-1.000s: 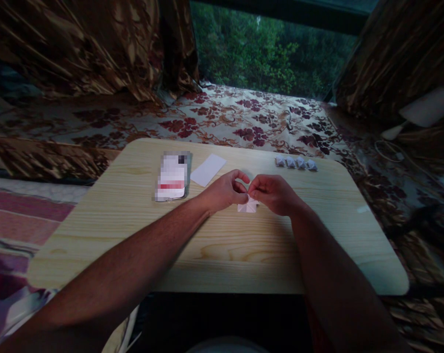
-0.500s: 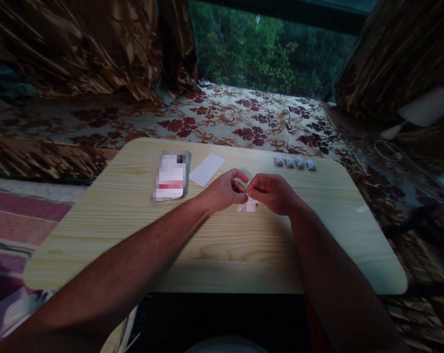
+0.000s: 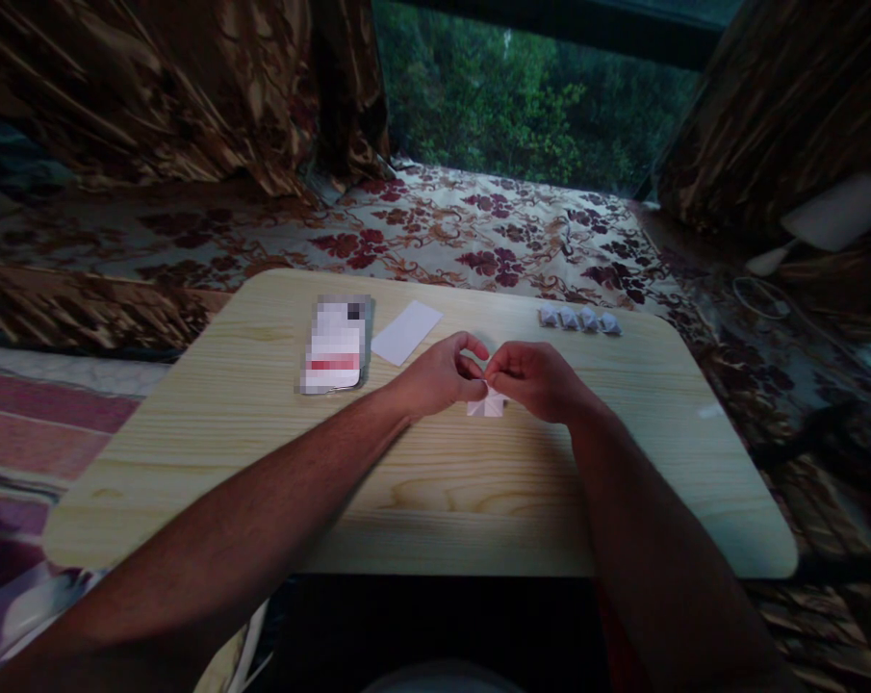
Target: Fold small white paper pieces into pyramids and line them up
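Note:
A small folded white paper piece (image 3: 484, 404) lies at the middle of a light wooden table (image 3: 421, 472). My left hand (image 3: 439, 375) and my right hand (image 3: 540, 380) meet over it, fingertips pinched on its upper part. Both hands are curled closed around the paper. Most of the piece is hidden under my fingers; only its lower edge shows.
A blurred white-and-red pack (image 3: 334, 346) and a flat white paper slip (image 3: 406, 332) lie to the left. A row of several small folded paper pieces (image 3: 579, 319) sits at the far right. Flowered cloth (image 3: 478, 231) and curtains (image 3: 190, 87) surround the table.
The hands and the paper stay in nearly the same place; only slight finger shifts and a small camera drift show.

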{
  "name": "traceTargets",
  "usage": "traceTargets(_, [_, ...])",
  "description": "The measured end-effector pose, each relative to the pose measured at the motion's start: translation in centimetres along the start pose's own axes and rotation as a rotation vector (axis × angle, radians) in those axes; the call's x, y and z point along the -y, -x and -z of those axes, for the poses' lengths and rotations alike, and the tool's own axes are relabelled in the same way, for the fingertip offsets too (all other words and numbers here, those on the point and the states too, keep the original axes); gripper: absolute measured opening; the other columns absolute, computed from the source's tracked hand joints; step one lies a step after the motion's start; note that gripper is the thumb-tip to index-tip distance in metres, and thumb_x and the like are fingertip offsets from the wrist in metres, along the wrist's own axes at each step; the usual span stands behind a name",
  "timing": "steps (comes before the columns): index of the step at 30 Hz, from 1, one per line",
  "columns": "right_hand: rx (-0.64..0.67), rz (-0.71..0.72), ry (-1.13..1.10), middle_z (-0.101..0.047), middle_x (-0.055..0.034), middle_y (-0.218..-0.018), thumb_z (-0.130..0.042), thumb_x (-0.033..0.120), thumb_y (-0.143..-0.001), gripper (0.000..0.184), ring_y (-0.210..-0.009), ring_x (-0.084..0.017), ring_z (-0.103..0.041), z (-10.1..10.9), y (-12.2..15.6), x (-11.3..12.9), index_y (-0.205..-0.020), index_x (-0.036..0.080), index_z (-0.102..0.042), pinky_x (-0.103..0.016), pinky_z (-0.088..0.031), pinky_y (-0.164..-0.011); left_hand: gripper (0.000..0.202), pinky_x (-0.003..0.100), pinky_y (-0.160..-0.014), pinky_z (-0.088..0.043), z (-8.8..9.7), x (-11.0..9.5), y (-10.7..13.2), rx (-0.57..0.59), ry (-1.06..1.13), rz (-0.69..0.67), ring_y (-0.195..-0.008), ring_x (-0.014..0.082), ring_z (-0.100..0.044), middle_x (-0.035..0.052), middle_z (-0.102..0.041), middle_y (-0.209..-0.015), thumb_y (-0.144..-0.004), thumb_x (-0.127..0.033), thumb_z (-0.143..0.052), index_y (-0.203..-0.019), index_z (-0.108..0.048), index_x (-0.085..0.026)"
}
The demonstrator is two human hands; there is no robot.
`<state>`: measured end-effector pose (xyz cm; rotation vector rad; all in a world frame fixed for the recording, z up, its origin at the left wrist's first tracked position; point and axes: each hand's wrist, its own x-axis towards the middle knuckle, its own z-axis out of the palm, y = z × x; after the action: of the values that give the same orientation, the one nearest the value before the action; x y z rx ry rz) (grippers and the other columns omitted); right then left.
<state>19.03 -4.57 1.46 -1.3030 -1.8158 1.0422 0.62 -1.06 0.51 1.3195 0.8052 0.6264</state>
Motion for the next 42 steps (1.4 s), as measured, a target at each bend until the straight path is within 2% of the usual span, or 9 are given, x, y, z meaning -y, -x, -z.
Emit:
traceTargets(16, [0.037,-0.053,-0.215,-0.064,0.0013,-0.067,-0.068,0.024,-0.074,0.011,-0.057,-0.011,-0.055,-0.07,-0.18,-0.44,-0.081,0.018,-0.063,-0.024,-0.038,-0.052,0.042,0.018,-0.052,-0.036,-0.1,0.41,0.03,0.036,-0.014,-0.051,-0.053,0.0064,-0.055,-0.0033,-0.066,-0.069,-0.062,-0.008,-0.069,-0.098,-0.051,-0.019])
traceTargets(27, [-0.001,-0.078,-0.298,-0.065,0.0017,-0.066,-0.07,0.019,-0.069,0.013,-0.06,-0.012,-0.058,-0.12,-0.36,0.09,-0.078,0.018,-0.061,-0.024,-0.04,-0.055,0.042,0.021,-0.057,-0.042,-0.27,0.08,0.14,-0.003,-0.07,-0.053,-0.064,0.0124,-0.065,-0.0002,-0.069,-0.075,-0.065,-0.016,-0.074,-0.099,-0.05,-0.019])
traceTargets(42, [-0.013,-0.026,-0.266,-0.064,0.0021,-0.065,-0.069,0.02,-0.072,0.01,-0.056,-0.01,-0.053,-0.08,-0.4,-0.5,-0.08,0.017,-0.064,-0.024,-0.037,-0.052,0.037,0.018,-0.051,-0.037,-0.46,0.46,0.16,0.015,-0.083,-0.147,-0.054,0.0068,-0.055,-0.003,-0.066,-0.072,-0.068,-0.013,-0.069,-0.098,-0.048,-0.019])
